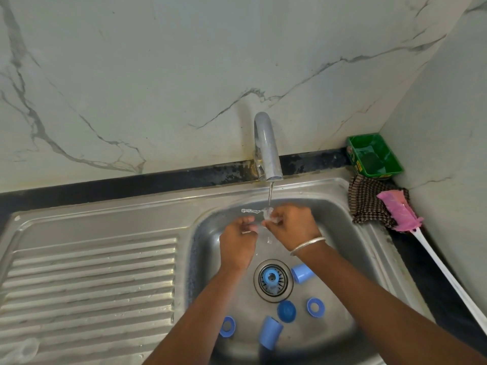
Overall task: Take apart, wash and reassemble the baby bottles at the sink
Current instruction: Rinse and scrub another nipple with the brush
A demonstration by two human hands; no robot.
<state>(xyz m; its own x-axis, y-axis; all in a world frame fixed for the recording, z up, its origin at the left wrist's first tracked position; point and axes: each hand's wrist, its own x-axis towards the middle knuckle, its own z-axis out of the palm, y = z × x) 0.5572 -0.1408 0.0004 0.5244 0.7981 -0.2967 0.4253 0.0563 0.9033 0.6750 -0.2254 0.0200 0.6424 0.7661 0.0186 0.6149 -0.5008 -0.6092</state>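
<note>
Water runs from the steel tap (266, 148) into the sink (340, 227). Under the stream my right hand (292, 226) pinches a small clear teat (270, 216), and water splashes off it to the left. My left hand (238, 243) is close beside it with curled fingers; whether it touches the teat is hard to tell. On the sink floor lie blue bottle parts: a ring on the drain (271, 278), a cap (301, 272), a round lid (286, 311), two more rings (315, 307) (227, 326), and a second cap (270, 333).
A ribbed steel draining board (89, 283) lies to the left, with a faint clear item (23, 351) at its near corner. At the right are a green tub (374, 156), a checked cloth (369, 204) and a pink bottle brush (400, 210) with a long white handle.
</note>
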